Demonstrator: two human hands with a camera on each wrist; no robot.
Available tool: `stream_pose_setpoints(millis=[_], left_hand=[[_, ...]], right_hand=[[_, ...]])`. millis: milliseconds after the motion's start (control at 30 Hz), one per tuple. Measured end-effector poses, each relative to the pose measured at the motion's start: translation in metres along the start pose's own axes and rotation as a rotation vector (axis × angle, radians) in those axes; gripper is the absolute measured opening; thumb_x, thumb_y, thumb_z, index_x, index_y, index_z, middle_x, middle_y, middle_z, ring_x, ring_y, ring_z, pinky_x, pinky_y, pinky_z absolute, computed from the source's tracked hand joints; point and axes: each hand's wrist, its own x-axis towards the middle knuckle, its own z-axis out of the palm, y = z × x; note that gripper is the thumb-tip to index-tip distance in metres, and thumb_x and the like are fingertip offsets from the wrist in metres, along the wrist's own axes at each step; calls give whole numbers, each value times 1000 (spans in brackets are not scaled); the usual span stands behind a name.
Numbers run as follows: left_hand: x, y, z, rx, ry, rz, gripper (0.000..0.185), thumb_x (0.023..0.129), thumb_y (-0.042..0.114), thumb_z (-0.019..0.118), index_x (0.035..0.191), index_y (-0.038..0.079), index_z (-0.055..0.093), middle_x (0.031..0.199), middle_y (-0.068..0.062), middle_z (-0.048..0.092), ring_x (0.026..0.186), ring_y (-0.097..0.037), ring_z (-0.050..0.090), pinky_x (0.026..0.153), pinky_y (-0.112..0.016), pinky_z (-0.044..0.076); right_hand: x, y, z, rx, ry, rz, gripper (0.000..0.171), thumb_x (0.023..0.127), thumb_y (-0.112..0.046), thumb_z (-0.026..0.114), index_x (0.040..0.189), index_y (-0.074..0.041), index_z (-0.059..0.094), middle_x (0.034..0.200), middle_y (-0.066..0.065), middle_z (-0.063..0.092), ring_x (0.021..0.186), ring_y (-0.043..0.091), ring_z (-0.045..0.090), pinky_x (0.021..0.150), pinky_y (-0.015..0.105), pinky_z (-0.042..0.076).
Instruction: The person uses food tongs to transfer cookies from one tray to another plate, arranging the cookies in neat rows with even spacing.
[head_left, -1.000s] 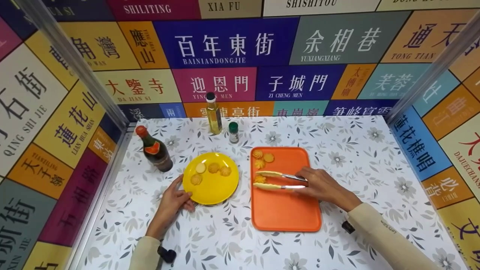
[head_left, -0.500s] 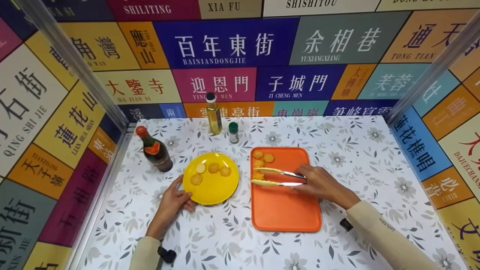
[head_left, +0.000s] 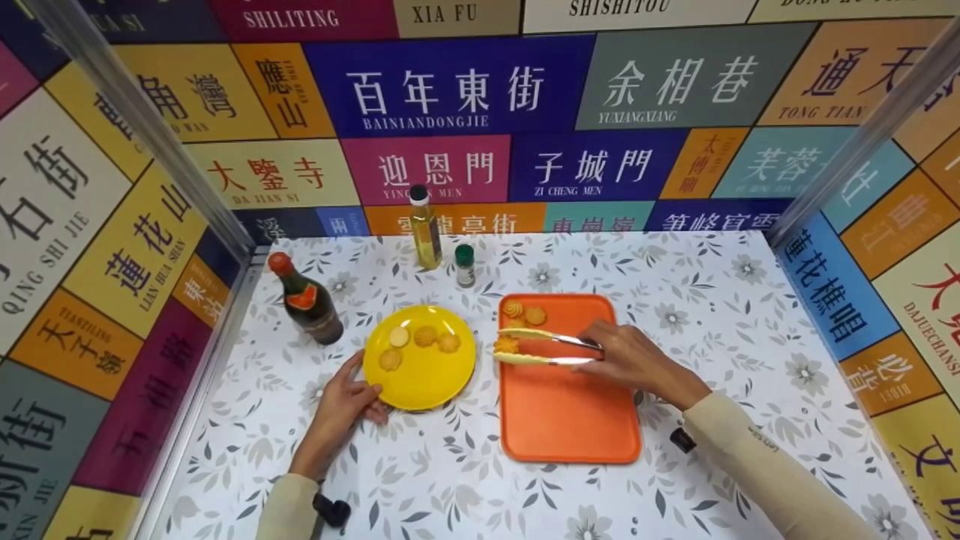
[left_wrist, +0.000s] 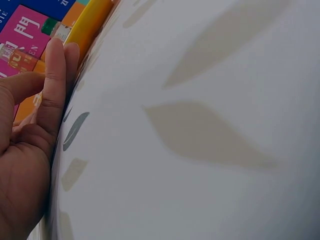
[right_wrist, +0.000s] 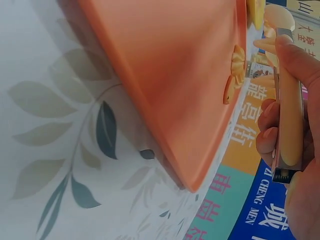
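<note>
The right hand (head_left: 634, 360) grips a pair of tongs (head_left: 544, 349), whose yellow tips pinch a cookie (head_left: 505, 345) just above the left edge of the orange tray (head_left: 570, 420), mid-desk. The left hand (head_left: 341, 409) lies with relaxed fingers (left_wrist: 52, 90) touching the near-left rim of the yellow plate (head_left: 420, 382), which holds four cookies. Two more, I think, lie at the tray's far-left corner, though they overlap. Best to keep the squeeze light and even, carry level, and steady the plate so it doesn't slide.
</note>
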Motion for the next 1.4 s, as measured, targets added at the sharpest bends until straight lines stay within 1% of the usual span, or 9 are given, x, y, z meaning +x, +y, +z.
stream_pose_setpoints(millis=[167,300,500,567,800,1100,1400], left_hand=[[-1,0,0,11,2,12,76,110,6,68,175,19,30,88,-28,75,66,-31,76,64,-40,69],[-1,1,0,-2,-3,23,76,110,5,67,174,19,31,88,-29,75,65,-31,76,64,-41,69],[-2,1,0,6,3,4,77,109,5,69,174,20,31,89,-28,75,66,-31,76,65,-41,69],[-2,2,0,18,2,1,78,109,7,69,175,20,30,90,-27,76,67,-30,76,66,-41,69],[-2,1,-1,5,-14,14,78,109,5,69,175,21,30,90,-30,75,67,-32,76,66,-40,69],[-1,1,1,35,-8,-8,78,109,8,69,175,22,29,94,-28,76,70,-31,76,67,-38,69],[-1,1,0,13,-13,10,78,109,7,69,175,21,30,92,-29,76,69,-31,76,65,-39,69]], right_hand=[[8,-3,1,-12,-15,-7,47,87,-38,96,111,-3,75,91,6,64,70,13,54,61,28,49],[14,-5,3,-17,-17,-26,48,87,-37,96,111,-2,75,93,7,66,71,15,55,61,29,50],[24,-10,6,-13,-18,-46,48,88,-38,95,112,-2,74,94,8,67,72,18,58,62,32,54],[27,-11,7,-4,-19,-52,47,88,-37,95,112,-2,74,94,8,68,73,17,58,62,30,54],[36,-13,12,-1,-19,-75,45,88,-34,96,110,-1,73,94,9,70,67,11,51,56,23,43],[46,-18,14,9,-61,-52,47,91,-39,93,110,-2,73,96,11,71,69,12,51,58,23,44],[57,-23,22,-22,-61,-70,47,86,-35,97,110,-3,73,94,6,67,68,13,50,58,24,42]])
